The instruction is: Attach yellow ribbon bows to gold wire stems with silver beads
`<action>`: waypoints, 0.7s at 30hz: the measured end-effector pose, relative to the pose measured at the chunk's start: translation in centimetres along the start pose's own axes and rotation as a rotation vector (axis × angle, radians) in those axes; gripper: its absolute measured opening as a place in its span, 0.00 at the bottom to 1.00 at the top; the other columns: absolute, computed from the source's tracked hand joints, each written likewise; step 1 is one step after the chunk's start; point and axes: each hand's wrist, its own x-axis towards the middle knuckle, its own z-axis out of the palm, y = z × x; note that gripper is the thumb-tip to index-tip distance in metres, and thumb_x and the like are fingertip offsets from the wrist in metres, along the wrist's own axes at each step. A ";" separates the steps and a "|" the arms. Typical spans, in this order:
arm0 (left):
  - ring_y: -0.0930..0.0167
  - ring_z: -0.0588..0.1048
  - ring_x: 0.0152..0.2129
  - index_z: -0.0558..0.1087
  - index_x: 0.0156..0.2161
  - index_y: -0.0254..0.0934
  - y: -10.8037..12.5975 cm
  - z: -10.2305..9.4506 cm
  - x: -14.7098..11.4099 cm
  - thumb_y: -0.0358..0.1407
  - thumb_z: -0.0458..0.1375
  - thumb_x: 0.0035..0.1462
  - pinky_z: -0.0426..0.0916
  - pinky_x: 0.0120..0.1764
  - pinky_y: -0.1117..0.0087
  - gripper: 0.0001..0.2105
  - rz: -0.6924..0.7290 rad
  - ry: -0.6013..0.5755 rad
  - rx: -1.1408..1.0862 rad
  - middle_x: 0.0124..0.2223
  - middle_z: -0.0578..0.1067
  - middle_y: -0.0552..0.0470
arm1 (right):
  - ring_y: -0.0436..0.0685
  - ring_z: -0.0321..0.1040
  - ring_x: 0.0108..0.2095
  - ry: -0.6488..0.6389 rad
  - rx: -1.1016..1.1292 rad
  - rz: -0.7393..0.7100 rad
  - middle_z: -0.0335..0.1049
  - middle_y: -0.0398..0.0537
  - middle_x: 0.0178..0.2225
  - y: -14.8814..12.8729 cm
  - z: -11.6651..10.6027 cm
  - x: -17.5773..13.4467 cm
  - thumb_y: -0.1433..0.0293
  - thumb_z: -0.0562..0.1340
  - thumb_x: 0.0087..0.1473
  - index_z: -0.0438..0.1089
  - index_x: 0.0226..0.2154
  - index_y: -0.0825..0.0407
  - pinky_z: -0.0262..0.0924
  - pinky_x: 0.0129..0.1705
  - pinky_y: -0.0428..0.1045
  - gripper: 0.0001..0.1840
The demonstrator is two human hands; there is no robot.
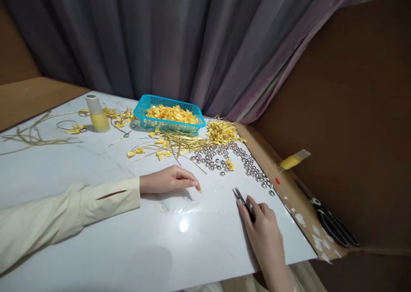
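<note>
The slim black tool with two pale metal prongs (245, 205), which looks like tweezers, is in your right hand (265, 230), close above the right part of the white marbled table (128, 249). Your right thumb and fingers pinch it around its dark handle. Your left hand (173, 178) is to the left of it, well apart, with the fingers bent and the fingertips low over the table; I cannot tell whether they pinch something small. So the right hand is the nearer one, as it already holds the tool. Its long axis runs slantwise, away from you and to the left, and the prongs point toward the scattered shiny silver beads (249, 167) and the small yellow ribbon bow (230, 165) lying among them, without touching these.

The tool looks thin and straight, dark at the handle and lighter toward the ends. Its prongs stand a little apart at the tips. A part of the handle is hidden by your fingers.
</note>
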 end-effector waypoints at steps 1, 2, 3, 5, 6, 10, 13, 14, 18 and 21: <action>0.71 0.71 0.34 0.77 0.37 0.34 0.0 0.0 0.0 0.37 0.52 0.60 0.62 0.37 0.76 0.12 -0.008 0.011 -0.007 0.38 0.77 0.49 | 0.65 0.63 0.38 0.049 0.058 -0.019 0.68 0.57 0.33 0.1 -0.1 0.0 0.50 0.49 0.56 0.70 0.44 0.58 0.59 0.35 0.55 0.31; 0.73 0.70 0.30 0.77 0.37 0.34 0.1 0.1 0.0 0.38 0.52 0.60 0.61 0.33 0.76 0.12 -0.026 0.028 -0.024 0.35 0.76 0.50 | 0.65 0.63 0.38 0.107 0.131 -0.034 0.68 0.58 0.34 -0.1 -0.4 -0.1 0.49 0.51 0.54 0.71 0.43 0.59 0.59 0.38 0.56 0.32; 0.76 0.67 0.24 0.76 0.38 0.34 0.3 0.2 0.0 0.39 0.52 0.60 0.59 0.27 0.77 0.13 -0.055 0.052 -0.056 0.30 0.73 0.52 | 0.65 0.63 0.39 0.166 0.218 -0.046 0.69 0.60 0.36 -0.6 -0.8 -0.3 0.49 0.52 0.53 0.72 0.40 0.59 0.59 0.40 0.56 0.31; 0.78 0.56 0.16 0.74 0.42 0.34 0.9 0.3 -0.1 0.42 0.52 0.60 0.50 0.20 0.77 0.14 -0.114 0.104 -0.161 0.21 0.61 0.58 | 0.64 0.64 0.41 0.214 0.439 0.010 0.70 0.59 0.37 -2.4 -1.8 -1.0 0.52 0.56 0.53 0.73 0.35 0.57 0.60 0.40 0.53 0.24; 0.78 0.51 0.15 0.72 0.45 0.35 1.4 0.4 -0.2 0.43 0.51 0.60 0.46 0.18 0.77 0.15 -0.129 0.124 -0.221 0.19 0.55 0.61 | 0.62 0.65 0.40 0.125 0.582 0.042 0.71 0.57 0.37 -3.7 -2.3 -1.5 0.54 0.57 0.53 0.73 0.33 0.55 0.60 0.39 0.52 0.22; 0.77 0.47 0.15 0.66 0.50 0.36 4.2 1.7 -1.1 0.42 0.48 0.62 0.46 0.17 0.77 0.16 -0.017 0.125 -0.269 0.19 0.47 0.63 | 0.60 0.70 0.33 -0.645 1.259 0.306 0.76 0.57 0.31 -9.5 -3.0 -3.3 0.47 0.51 0.55 0.76 0.33 0.57 0.61 0.37 0.53 0.32; 0.75 0.59 0.16 0.67 0.48 0.36 5.6 3.8 -2.3 0.34 0.45 0.63 0.56 0.20 0.76 0.13 0.255 0.039 0.085 0.21 0.62 0.58 | 0.63 0.73 0.35 -0.922 1.743 0.516 0.76 0.57 0.34 -12.0 -2.2 -3.7 0.42 0.56 0.47 0.74 0.38 0.56 0.63 0.34 0.53 0.35; 0.74 0.63 0.19 0.70 0.44 0.34 5.7 4.7 -2.7 0.31 0.45 0.61 0.60 0.23 0.74 0.12 0.456 -0.023 0.272 0.23 0.67 0.54 | 0.61 0.73 0.35 -0.969 1.795 0.598 0.76 0.54 0.32 -12.2 -2.0 -3.6 0.43 0.58 0.45 0.74 0.36 0.55 0.64 0.36 0.52 0.33; 0.69 0.63 0.19 0.70 0.22 0.33 4.2 7.9 -3.9 0.28 0.49 0.54 0.62 0.26 0.66 0.12 0.894 0.072 0.879 0.19 0.67 0.49 | 0.56 0.73 0.36 -1.116 1.812 0.751 0.77 0.52 0.33 -11.3 -2.1 -2.9 0.53 0.64 0.46 0.75 0.32 0.55 0.63 0.41 0.48 0.21; 0.71 0.60 0.18 0.68 0.19 0.33 3.0 8.8 -4.1 0.28 0.53 0.52 0.62 0.26 0.66 0.11 0.989 0.068 1.000 0.20 0.65 0.51 | 0.53 0.73 0.34 -1.012 1.896 0.764 0.77 0.51 0.29 -10.4 -2.5 -2.5 0.63 0.68 0.46 0.75 0.29 0.55 0.62 0.40 0.46 0.11</action>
